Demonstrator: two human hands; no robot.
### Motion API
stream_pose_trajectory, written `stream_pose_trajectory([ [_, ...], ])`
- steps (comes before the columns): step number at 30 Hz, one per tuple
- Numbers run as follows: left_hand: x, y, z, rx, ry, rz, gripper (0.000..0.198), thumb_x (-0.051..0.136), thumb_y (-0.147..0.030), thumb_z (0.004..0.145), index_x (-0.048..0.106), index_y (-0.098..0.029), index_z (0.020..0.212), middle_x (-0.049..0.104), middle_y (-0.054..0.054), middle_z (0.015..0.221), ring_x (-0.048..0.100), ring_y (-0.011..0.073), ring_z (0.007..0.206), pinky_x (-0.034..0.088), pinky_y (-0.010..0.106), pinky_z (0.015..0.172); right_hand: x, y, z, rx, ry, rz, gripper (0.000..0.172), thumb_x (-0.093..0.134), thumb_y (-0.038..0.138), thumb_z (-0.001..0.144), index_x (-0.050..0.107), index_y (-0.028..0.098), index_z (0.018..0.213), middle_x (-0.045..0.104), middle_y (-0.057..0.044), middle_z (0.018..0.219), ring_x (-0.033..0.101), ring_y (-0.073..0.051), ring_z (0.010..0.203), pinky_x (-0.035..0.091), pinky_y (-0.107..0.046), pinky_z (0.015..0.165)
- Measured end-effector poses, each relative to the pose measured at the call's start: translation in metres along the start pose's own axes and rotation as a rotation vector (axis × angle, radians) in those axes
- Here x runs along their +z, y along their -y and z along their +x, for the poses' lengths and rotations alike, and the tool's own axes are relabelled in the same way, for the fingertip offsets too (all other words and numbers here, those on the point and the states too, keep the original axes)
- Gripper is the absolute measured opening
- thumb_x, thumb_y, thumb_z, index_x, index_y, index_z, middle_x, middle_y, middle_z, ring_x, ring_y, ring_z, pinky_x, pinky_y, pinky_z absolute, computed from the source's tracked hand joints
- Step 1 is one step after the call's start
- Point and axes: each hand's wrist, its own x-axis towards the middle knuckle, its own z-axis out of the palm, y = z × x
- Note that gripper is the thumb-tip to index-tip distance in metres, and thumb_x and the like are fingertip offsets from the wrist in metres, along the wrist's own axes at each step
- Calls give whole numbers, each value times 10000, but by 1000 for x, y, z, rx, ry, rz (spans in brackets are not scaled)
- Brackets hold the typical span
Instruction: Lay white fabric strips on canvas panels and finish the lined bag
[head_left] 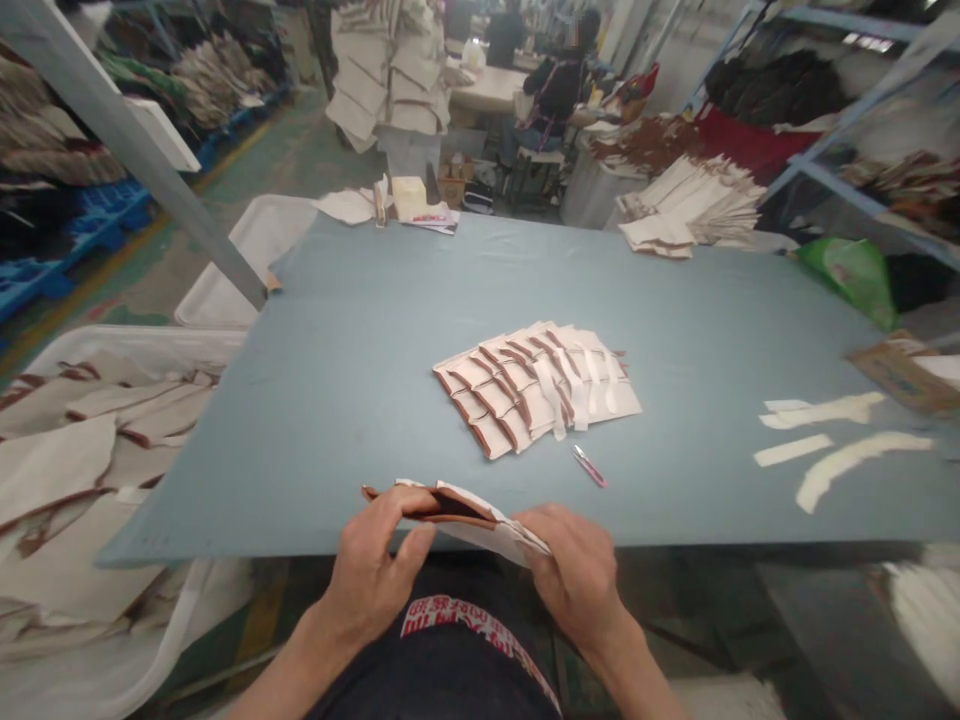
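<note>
Over the table's front edge I hold a sewn fabric piece [469,512], off-white with brown edging, its brown-lined opening parted. My left hand [375,550] grips its left end, thumb apart from the fingers near the opening. My right hand [574,560] pinches the right end. Beyond them on the table lies a fanned stack of similar off-white pieces [510,390] with brown edges. Pale strips [592,380] lie across the right part of that stack. A pair of small thread snips [589,466] with pink handles rests just in front of it.
The blue-green table [337,380] spreads before me. Loose cream strips [825,410] lie at its right, near a cardboard box [907,370]. At left, a white bin [187,610] holds many fabric pieces. A metal post [150,150] rises at the left edge. A person [555,90] sits far back.
</note>
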Motion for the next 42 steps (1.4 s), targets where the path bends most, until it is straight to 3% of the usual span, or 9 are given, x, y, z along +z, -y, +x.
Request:
stream_pose_trajectory([
  [5,2,-32,13,137,209,20,118,625,-273,887,726,-219,917,792,26,862,722,198,776,554,277,771,-10,25,13,47,91,-56,292,437,296,1135,655,189,973,696,-43,716,631,-162,596,442,-268,594],
  [9,-9,-71,24,18,354,56,199,560,-273,896,606,-229,707,684,-12,692,621,173,669,499,253,658,-15,46,22,112,186,-72,401,393,360,1149,646,203,882,652,-20,668,592,-157,555,385,-284,552],
  [12,-18,-86,27,-58,435,-24,241,507,-288,910,580,-232,687,659,-16,680,587,168,639,493,242,607,-14,60,19,291,150,104,323,449,359,1118,658,210,922,669,-16,717,601,-155,593,406,-277,579],
  [15,-23,-88,27,-62,416,-13,237,517,-282,899,585,-235,676,656,-17,668,578,168,611,484,244,575,-14,69,21,578,95,365,222,613,407,1002,631,218,888,624,14,718,556,-143,600,412,-259,573],
  [18,-25,-88,25,-5,354,41,204,531,-249,858,638,-243,685,650,-18,634,578,173,597,463,252,565,-15,72,34,793,176,642,305,672,489,923,582,218,818,538,39,677,476,-127,596,380,-243,555],
  [25,-33,-89,28,-104,423,-70,244,575,-389,900,685,-232,748,656,38,693,579,203,651,475,272,573,-11,63,52,913,365,1120,636,737,808,779,522,210,802,466,61,687,363,-97,605,300,-231,554],
  [29,-38,-88,33,-120,464,-112,350,553,-476,954,689,-234,742,673,33,696,599,204,656,490,277,608,-6,59,51,952,415,1266,642,774,798,753,514,212,791,445,73,664,335,-89,584,270,-229,542],
  [37,-31,-87,42,-17,485,6,375,485,-391,993,714,-240,737,710,-5,677,638,182,622,471,256,604,-8,50,48,912,367,1222,581,713,750,834,497,214,774,415,82,631,309,-85,567,276,-233,540],
  [42,-21,-91,49,-10,467,43,379,483,-394,971,746,-241,745,683,2,622,600,180,565,437,249,529,-17,50,52,825,243,752,295,652,427,932,545,211,763,511,52,642,435,-104,589,346,-232,545],
])
